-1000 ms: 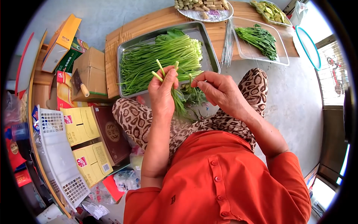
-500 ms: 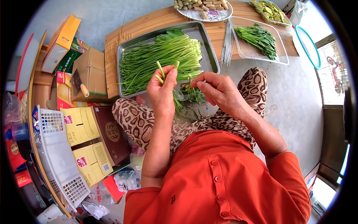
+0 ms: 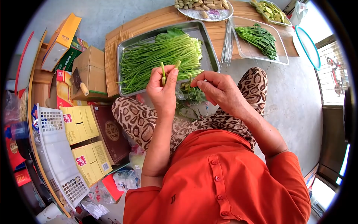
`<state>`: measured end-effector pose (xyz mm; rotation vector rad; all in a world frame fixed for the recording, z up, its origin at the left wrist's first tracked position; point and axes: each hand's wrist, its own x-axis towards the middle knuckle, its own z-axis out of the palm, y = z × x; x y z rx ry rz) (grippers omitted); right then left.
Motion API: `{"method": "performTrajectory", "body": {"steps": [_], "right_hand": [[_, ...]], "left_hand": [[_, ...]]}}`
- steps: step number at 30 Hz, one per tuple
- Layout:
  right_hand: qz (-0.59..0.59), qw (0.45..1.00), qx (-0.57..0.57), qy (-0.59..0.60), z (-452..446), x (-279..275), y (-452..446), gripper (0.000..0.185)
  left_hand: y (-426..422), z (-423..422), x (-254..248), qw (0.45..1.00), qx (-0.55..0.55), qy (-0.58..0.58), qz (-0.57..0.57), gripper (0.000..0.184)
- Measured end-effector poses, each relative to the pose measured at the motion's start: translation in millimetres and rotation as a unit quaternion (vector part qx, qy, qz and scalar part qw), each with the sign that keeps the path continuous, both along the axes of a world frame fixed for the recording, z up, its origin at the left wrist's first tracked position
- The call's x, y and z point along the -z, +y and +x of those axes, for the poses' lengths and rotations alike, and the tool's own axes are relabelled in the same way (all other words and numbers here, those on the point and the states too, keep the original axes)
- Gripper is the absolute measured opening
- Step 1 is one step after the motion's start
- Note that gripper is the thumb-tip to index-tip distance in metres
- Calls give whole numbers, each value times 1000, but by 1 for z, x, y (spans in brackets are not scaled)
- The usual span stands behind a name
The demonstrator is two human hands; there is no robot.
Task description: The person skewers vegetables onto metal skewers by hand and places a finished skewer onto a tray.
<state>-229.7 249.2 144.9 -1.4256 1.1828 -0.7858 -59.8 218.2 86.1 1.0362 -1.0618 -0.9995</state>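
The left forearm [image 3: 162, 140] extends almost vertically from the lower centre-left of the frame, placing the left hand [image 3: 163, 89] left of centre in the upper half, thumb pointing upward and fingers curled in a grip. The right forearm [image 3: 262, 129] runs diagonally from the lower right toward the centre, locating the right hand [image 3: 220, 91] right of centre, thumb and forefinger pinched together and directed left. Both hands are level and apart.

floor [image 3: 294, 108]: pale grey | table [image 3: 160, 19]: wooden, curved edge | window [image 3: 333, 80]: right, bright
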Motion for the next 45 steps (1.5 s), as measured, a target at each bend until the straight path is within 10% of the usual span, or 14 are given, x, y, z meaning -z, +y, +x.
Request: {"method": "performTrajectory", "body": {"steps": [11,25,34,45], "right_hand": [[21,999,12,-46,5,2,-7,21],[-43,990,136,1,-28,26,-23,18],[30,981,78,-175,-2,13,-27,18],[-27,995,59,-77,4,20,-28,17]], "left_hand": [[8,-9,-3,985,-5,-132,-111,8],[-9,60,1,994,-87,-24,-59,38],[10,2,-1,969,237,-49,56,30],[15,-7,4,973,211,59,77,23]]}}
